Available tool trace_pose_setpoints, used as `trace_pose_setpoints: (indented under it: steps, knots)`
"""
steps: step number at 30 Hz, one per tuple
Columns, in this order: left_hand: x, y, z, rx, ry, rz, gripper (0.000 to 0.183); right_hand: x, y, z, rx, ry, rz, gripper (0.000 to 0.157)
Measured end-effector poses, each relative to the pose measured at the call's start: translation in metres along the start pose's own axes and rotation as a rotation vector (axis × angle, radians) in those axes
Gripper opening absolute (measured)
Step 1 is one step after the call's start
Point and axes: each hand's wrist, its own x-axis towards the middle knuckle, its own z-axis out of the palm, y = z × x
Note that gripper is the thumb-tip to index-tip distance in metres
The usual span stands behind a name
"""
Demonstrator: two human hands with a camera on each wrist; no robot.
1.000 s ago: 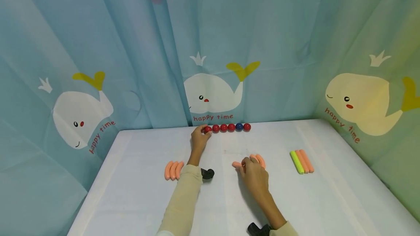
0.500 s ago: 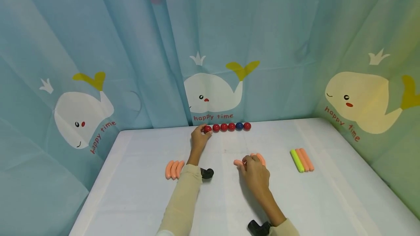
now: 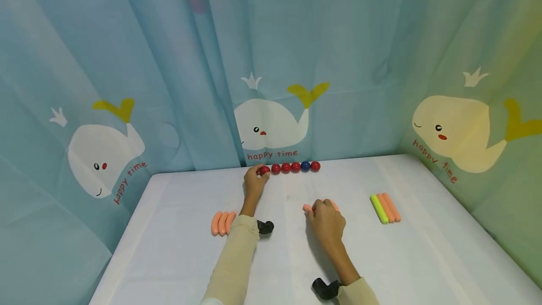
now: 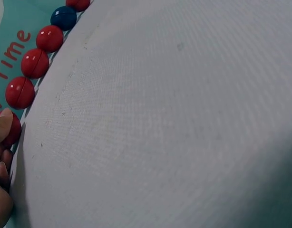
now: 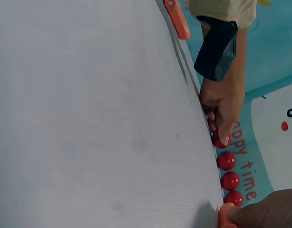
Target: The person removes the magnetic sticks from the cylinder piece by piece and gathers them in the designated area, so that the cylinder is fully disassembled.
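At the left end of a row along the far table edge, my left hand (image 3: 254, 185) pinches a red ball (image 3: 265, 170) between thumb and fingers. In the left wrist view the thumb lies across that ball (image 4: 14, 129). My right hand (image 3: 328, 224) is near the middle of the table, fingers curled, pinching an orange sausage-shaped piece (image 3: 307, 207). The right wrist view shows the thumb against this orange piece (image 5: 225, 216). Partly hidden behind the right hand lie more orange curved pieces (image 3: 333, 204).
Several red balls (image 3: 286, 168) and one blue ball (image 3: 306, 166) continue the row. Three orange curved pieces (image 3: 222, 223) lie beside the left forearm. One yellow-green stick (image 3: 378, 209) and two orange sticks (image 3: 389, 207) lie at right. A curtain (image 3: 360, 121) hangs behind the table.
The head view has shifted slightly. My right hand now covers more of the orange pieces behind it, still pinching its own piece. The left hand stays at the end ball.
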Motion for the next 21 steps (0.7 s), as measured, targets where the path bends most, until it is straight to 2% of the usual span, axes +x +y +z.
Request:
trace_pose_setpoints:
  steps: [4, 7, 14, 18, 21]
  knots:
    - [0.001, 0.0, 0.001, -0.018, -0.004, -0.001, 0.036, 0.005, 0.0, 0.002, -0.061, 0.033, 0.003, 0.044]
    - [0.002, 0.002, 0.001, -0.027, -0.007, -0.009, 0.037, 0.009, -0.001, 0.001, -0.089, 0.025, 0.011, 0.046]
    - [0.002, 0.003, 0.006, -0.016, -0.025, -0.014, 0.04, 0.006, -0.001, -0.008, -0.072, 0.046, 0.02, 0.041]
    - [0.002, 0.004, 0.007, -0.009, -0.04, -0.018, 0.044, -0.001, -0.001, -0.016, -0.046, 0.057, -0.029, 0.03]
    - [0.003, 0.005, 0.006, -0.009, -0.046, -0.024, 0.047, -0.008, -0.004, -0.021, 0.019, 0.001, -0.107, 0.02]
